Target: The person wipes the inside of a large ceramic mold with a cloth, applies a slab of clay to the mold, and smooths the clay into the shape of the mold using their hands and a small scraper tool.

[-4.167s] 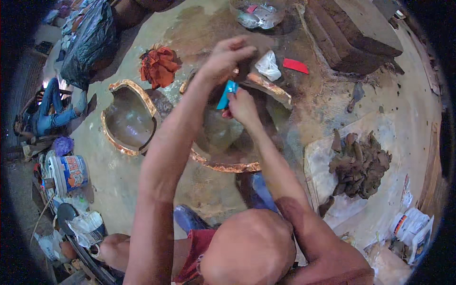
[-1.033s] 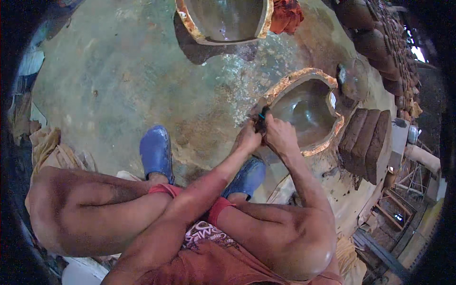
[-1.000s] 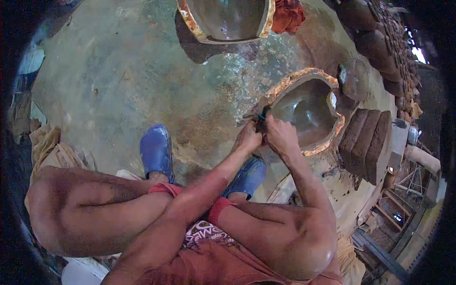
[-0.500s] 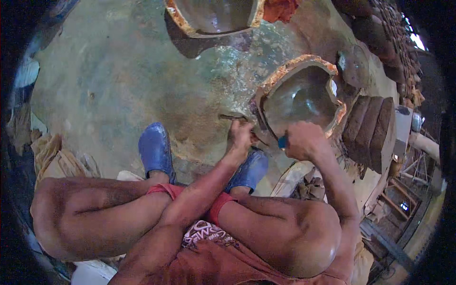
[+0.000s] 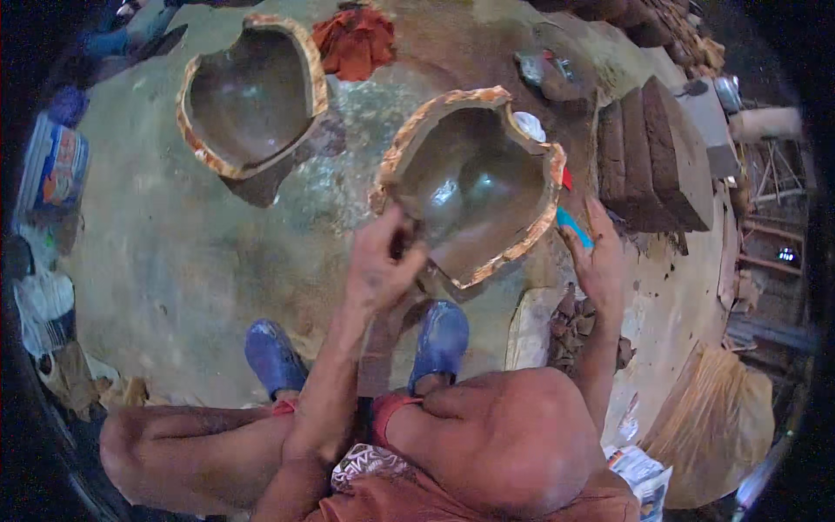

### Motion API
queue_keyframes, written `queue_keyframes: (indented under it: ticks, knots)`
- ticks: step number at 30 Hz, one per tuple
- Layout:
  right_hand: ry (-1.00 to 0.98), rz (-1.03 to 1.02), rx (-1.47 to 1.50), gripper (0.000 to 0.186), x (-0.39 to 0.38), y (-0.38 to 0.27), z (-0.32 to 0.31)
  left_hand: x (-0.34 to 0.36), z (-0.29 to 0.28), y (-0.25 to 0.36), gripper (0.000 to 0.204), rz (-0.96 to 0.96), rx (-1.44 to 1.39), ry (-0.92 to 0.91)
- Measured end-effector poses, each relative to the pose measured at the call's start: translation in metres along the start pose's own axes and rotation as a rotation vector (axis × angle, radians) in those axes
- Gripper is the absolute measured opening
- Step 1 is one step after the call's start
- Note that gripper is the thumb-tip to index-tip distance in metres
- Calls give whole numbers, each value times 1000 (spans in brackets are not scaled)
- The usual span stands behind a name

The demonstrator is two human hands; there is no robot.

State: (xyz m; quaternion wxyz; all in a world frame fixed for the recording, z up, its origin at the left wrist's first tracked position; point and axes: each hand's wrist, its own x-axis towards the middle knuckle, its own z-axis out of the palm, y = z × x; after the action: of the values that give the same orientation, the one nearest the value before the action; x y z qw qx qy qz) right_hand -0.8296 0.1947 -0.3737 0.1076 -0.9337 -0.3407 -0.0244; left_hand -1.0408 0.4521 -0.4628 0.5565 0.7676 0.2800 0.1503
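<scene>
In front of me lies a hollow, bowl-like mould (image 5: 474, 196) with a smooth, wet grey inside and a notched, orange-flecked rim. At its near-left edge is my left hand (image 5: 383, 261), fingers curled inward. Something thin and dark shows by those fingers, too unclear to name. Just off the right side of the rim, my right hand (image 5: 600, 261) holds a small turquoise tool (image 5: 574, 228) between thumb and fingers; its working end is not clear. A second mould (image 5: 252, 100) of similar shape rests farther off to the left.
A stack of brown clay slabs (image 5: 648, 161) stands at the right. Beyond the moulds lies a crumpled orange-red cloth (image 5: 355, 42). Dark clay scraps (image 5: 574, 335) sit near my right forearm. My feet, in blue clogs (image 5: 439, 339), are close below the mould. A plastic bag (image 5: 718, 426) is at lower right.
The view has shifted, showing more of the far mould. My left hand has come up to the near mould's left edge. My right hand, with the turquoise tool, has moved to its right side.
</scene>
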Motion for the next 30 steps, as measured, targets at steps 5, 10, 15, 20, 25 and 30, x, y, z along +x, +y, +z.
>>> queue_keyframes:
  ticks: [5,10,15,20,25,30]
  knots:
    - [36,207,1115,50,-41,-48,17,10,91,82,46,518,94,-313]
    - [272,594,950,46,-96,16,-7,-14,174,101,51,153,-594,-718]
    - [-86,455,122,49,-157,114,-16,-66,211,1,57,-572,-971,-901]
    - [5,401,273,50,-76,89,32,-72,182,-26,62,-777,-1250,-177]
    - [164,249,522,51,52,138,74,-72,179,-18,57,-672,-1171,-52]
    - [-153,400,1056,65,129,159,138,-53,129,-46,55,-655,-997,360]
